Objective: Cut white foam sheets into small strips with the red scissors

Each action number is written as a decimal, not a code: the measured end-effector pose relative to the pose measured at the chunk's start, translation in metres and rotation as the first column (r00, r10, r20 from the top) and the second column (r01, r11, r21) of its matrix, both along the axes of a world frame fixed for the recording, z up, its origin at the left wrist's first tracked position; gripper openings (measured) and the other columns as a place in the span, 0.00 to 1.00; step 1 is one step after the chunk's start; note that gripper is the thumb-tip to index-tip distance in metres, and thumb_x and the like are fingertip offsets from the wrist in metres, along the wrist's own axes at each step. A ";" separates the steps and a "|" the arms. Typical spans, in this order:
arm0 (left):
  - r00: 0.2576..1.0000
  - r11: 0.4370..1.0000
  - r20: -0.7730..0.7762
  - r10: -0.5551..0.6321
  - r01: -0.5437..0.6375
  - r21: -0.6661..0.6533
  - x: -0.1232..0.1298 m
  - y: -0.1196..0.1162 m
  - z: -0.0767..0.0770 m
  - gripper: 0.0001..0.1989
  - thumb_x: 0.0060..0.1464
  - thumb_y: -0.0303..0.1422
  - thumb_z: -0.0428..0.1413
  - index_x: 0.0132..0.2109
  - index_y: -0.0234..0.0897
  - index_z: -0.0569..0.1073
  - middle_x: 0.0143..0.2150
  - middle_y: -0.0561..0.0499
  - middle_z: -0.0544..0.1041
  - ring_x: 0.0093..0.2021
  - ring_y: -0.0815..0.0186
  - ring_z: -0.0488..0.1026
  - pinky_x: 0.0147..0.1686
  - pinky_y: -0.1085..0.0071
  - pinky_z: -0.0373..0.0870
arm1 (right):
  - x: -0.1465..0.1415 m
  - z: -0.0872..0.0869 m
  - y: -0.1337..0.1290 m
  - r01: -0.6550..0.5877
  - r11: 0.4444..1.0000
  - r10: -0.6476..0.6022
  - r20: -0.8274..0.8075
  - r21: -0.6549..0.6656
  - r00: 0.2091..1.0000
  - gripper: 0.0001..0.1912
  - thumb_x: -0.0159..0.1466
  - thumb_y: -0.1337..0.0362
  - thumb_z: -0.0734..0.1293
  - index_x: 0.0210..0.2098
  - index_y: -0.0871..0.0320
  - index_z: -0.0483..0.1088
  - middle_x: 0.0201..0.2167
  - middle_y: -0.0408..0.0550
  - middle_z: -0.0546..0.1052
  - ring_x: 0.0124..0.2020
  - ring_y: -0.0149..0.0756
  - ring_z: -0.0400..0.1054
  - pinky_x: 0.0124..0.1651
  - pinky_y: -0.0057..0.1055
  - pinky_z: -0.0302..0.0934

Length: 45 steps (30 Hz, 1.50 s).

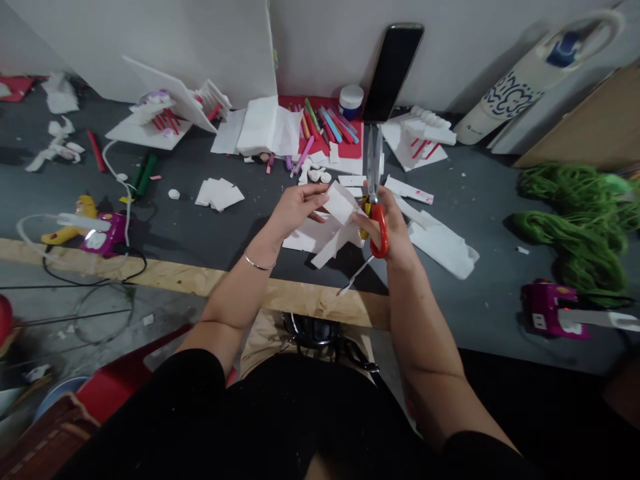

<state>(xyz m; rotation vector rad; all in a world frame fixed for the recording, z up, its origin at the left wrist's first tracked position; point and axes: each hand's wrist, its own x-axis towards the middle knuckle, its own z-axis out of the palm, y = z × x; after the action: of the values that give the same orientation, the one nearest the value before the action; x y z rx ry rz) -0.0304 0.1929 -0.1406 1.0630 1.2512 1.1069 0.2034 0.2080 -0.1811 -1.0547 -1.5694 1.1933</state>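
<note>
Between my two hands is a small piece of white paper (342, 202). My left hand (299, 208) pinches its left edge. My right hand (384, 223) holds scissors (379, 230) with red handles, their blades pointing away from me, and its fingers also touch the paper's lower right side. Something yellow, partly hidden, sits beside the scissors in that hand. A white strip (334, 245) hangs below the paper, over a larger white sheet (306, 235) on the table. Left of my hands lie several small cut white pieces (219, 194).
Colored markers (327, 125) lie on red paper behind my hands, near an upright phone (393, 72). At right are a white bottle (510, 90), green yarn (575, 227) and a purple device (553, 310). A yellow glue gun (75, 223) lies left, with cables.
</note>
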 end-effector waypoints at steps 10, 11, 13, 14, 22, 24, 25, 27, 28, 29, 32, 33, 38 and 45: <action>0.996 0.991 -0.011 -0.088 0.087 -0.100 -0.001 -0.004 0.011 0.17 0.60 0.34 0.68 0.53 0.31 0.81 0.42 0.42 0.87 0.44 0.57 0.90 0.29 0.77 0.80 | 0.002 -0.002 0.004 0.036 0.999 -0.036 0.003 0.016 0.999 0.37 0.63 0.36 0.76 0.66 0.40 0.68 0.46 0.50 0.81 0.50 0.55 0.80 0.56 0.64 0.79; 0.994 0.989 -0.017 -0.104 0.102 -0.108 -0.002 -0.003 0.011 0.16 0.59 0.35 0.68 0.51 0.31 0.80 0.42 0.42 0.87 0.43 0.56 0.90 0.28 0.77 0.79 | 0.003 -0.003 0.005 0.037 0.999 -0.037 0.000 0.016 0.999 0.37 0.64 0.36 0.76 0.66 0.40 0.68 0.47 0.49 0.81 0.50 0.54 0.80 0.56 0.64 0.78; 0.992 0.985 -0.012 -0.126 0.124 -0.120 -0.002 -0.003 0.011 0.16 0.58 0.37 0.70 0.48 0.32 0.78 0.41 0.42 0.86 0.43 0.55 0.90 0.27 0.77 0.78 | 0.004 -0.004 0.006 0.045 0.999 -0.045 -0.005 0.015 0.999 0.36 0.65 0.36 0.75 0.66 0.39 0.69 0.47 0.49 0.81 0.50 0.54 0.80 0.57 0.64 0.78; 0.992 0.985 0.000 -0.123 0.122 -0.125 -0.002 -0.002 0.010 0.16 0.58 0.37 0.70 0.47 0.33 0.77 0.41 0.42 0.86 0.43 0.55 0.90 0.27 0.77 0.77 | 0.004 -0.005 0.006 0.051 0.999 -0.051 -0.007 0.013 0.999 0.36 0.65 0.36 0.75 0.67 0.39 0.69 0.47 0.49 0.80 0.49 0.53 0.80 0.56 0.64 0.78; 0.998 0.989 0.055 0.006 0.002 -0.146 0.003 0.000 0.011 0.14 0.58 0.34 0.68 0.45 0.35 0.72 0.41 0.46 0.84 0.40 0.60 0.90 0.26 0.80 0.77 | 0.006 -0.009 0.008 0.001 1.000 -0.003 -0.068 -0.026 0.998 0.46 0.62 0.34 0.76 0.74 0.38 0.62 0.47 0.48 0.82 0.49 0.55 0.82 0.56 0.63 0.79; 0.999 0.991 0.041 0.008 -0.002 -0.135 0.005 -0.001 0.011 0.14 0.59 0.34 0.68 0.46 0.35 0.73 0.42 0.45 0.84 0.40 0.60 0.90 0.26 0.79 0.78 | 0.005 -0.008 0.009 -0.023 1.000 0.022 -0.058 -0.017 0.998 0.48 0.61 0.34 0.77 0.74 0.39 0.61 0.49 0.49 0.83 0.53 0.56 0.81 0.58 0.64 0.78; 1.000 0.992 0.029 0.005 -0.001 -0.130 0.006 -0.001 0.012 0.14 0.59 0.35 0.67 0.47 0.35 0.73 0.42 0.45 0.84 0.40 0.59 0.90 0.26 0.79 0.78 | 0.004 -0.008 0.009 -0.026 1.000 0.026 -0.049 -0.012 0.998 0.48 0.61 0.34 0.78 0.74 0.39 0.62 0.49 0.49 0.83 0.54 0.57 0.81 0.60 0.65 0.78; 1.000 0.993 -0.001 -0.003 0.003 -0.122 0.008 -0.003 0.012 0.15 0.60 0.35 0.67 0.48 0.35 0.73 0.41 0.46 0.84 0.42 0.59 0.90 0.27 0.79 0.78 | 0.003 -0.007 0.008 -0.012 1.000 0.012 -0.036 -0.005 0.999 0.48 0.60 0.34 0.78 0.72 0.39 0.63 0.50 0.50 0.83 0.57 0.58 0.80 0.61 0.65 0.77; 1.000 0.993 -0.015 -0.009 0.007 -0.116 0.009 -0.003 0.012 0.15 0.60 0.36 0.67 0.48 0.36 0.72 0.40 0.46 0.83 0.42 0.59 0.90 0.28 0.79 0.79 | 0.003 -0.006 0.008 0.000 1.000 0.000 -0.035 -0.003 0.999 0.47 0.59 0.34 0.79 0.71 0.39 0.64 0.51 0.50 0.83 0.58 0.58 0.79 0.61 0.65 0.77; 1.000 0.994 -0.025 -0.017 0.014 -0.108 0.010 -0.004 0.013 0.15 0.60 0.36 0.67 0.49 0.36 0.72 0.39 0.47 0.83 0.42 0.59 0.90 0.29 0.78 0.79 | 0.003 -0.006 0.008 0.010 1.000 -0.010 -0.036 -0.002 0.999 0.46 0.59 0.34 0.79 0.70 0.39 0.65 0.52 0.50 0.83 0.58 0.58 0.79 0.62 0.66 0.76; 0.999 0.997 -0.012 -0.039 0.038 -0.073 0.011 -0.007 0.017 0.17 0.60 0.36 0.68 0.50 0.36 0.73 0.39 0.49 0.83 0.42 0.60 0.89 0.33 0.77 0.82 | 0.006 -0.005 0.009 0.019 1.000 -0.019 -0.027 -0.006 0.999 0.44 0.60 0.35 0.78 0.70 0.38 0.65 0.54 0.50 0.82 0.59 0.58 0.79 0.62 0.67 0.75; 0.999 0.997 0.008 -0.042 0.043 -0.066 0.011 -0.008 0.018 0.16 0.60 0.36 0.69 0.50 0.36 0.73 0.40 0.49 0.83 0.42 0.60 0.90 0.34 0.76 0.82 | 0.007 -0.005 0.010 0.019 1.000 -0.019 -0.020 -0.006 1.000 0.43 0.61 0.36 0.78 0.70 0.38 0.65 0.55 0.50 0.82 0.60 0.58 0.78 0.63 0.67 0.75; 0.993 0.992 0.105 -0.048 0.060 -0.115 0.010 -0.011 0.023 0.16 0.64 0.41 0.68 0.50 0.37 0.77 0.42 0.48 0.84 0.49 0.58 0.90 0.37 0.77 0.83 | 0.008 0.001 0.012 0.020 1.000 -0.020 -0.004 -0.010 1.000 0.43 0.61 0.38 0.78 0.71 0.37 0.66 0.58 0.50 0.80 0.63 0.59 0.77 0.63 0.66 0.74; 0.993 0.986 0.114 -0.041 0.059 -0.157 0.009 -0.009 0.020 0.15 0.65 0.39 0.69 0.52 0.33 0.80 0.42 0.46 0.86 0.50 0.57 0.90 0.39 0.79 0.85 | 0.010 0.008 0.009 -0.002 1.000 0.002 0.006 -0.020 1.000 0.44 0.60 0.36 0.78 0.72 0.37 0.66 0.58 0.50 0.80 0.62 0.59 0.77 0.63 0.65 0.75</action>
<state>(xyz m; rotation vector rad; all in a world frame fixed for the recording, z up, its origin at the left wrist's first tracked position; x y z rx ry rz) -0.0212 0.1840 -0.1205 0.8952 1.1978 0.9962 0.2131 0.2168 -0.1729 -1.0705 -1.5660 1.2100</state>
